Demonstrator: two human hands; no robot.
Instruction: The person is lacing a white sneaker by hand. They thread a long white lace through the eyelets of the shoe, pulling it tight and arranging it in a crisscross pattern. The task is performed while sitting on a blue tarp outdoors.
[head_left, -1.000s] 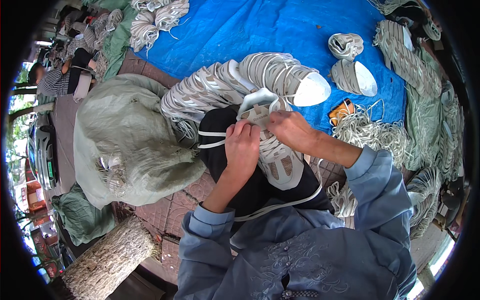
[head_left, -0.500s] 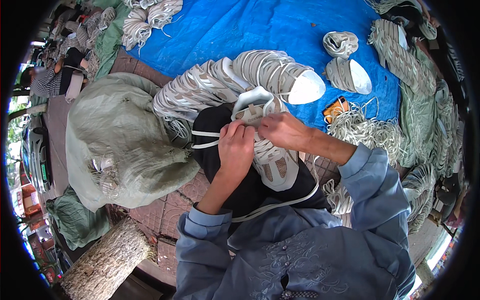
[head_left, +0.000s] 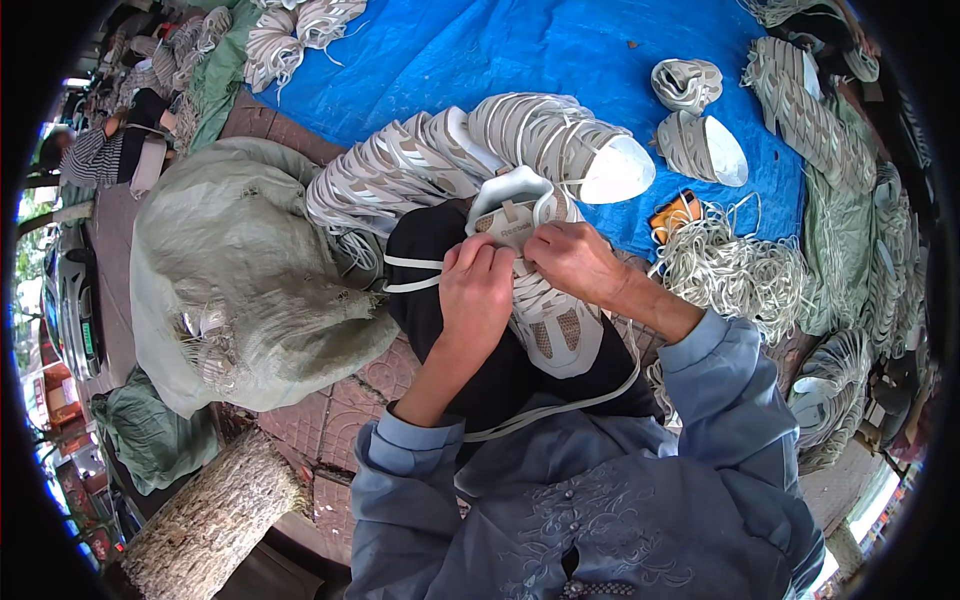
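A beige and white sneaker (head_left: 562, 335) rests on my dark-trousered lap, its toe pointing toward me and its opening away. My left hand (head_left: 478, 292) is closed at the left eyelets, gripping a flat white shoelace (head_left: 412, 262) that loops out leftward over my knee. On the opposite side, my right hand (head_left: 578, 262) pinches the sneaker's upper eyelet edge near the tongue; its fingertips partly hide what lies between them. Lace crosses the lower eyelets. Another long strand hangs down the right side and curves over my lap.
Nested rows of sneakers (head_left: 400, 165) lie just beyond my knees. A blue tarp (head_left: 440, 50) holds two single sneakers (head_left: 700, 148) and a heap of white laces (head_left: 735, 265) beside an orange item (head_left: 675, 215). Left are a bulky sack (head_left: 255, 290) and a stone slab (head_left: 215, 515).
Both hands stay at the sneaker's eyelets with little movement. The right hand has shifted slightly, showing more of the tongue. The whole view has moved a little.
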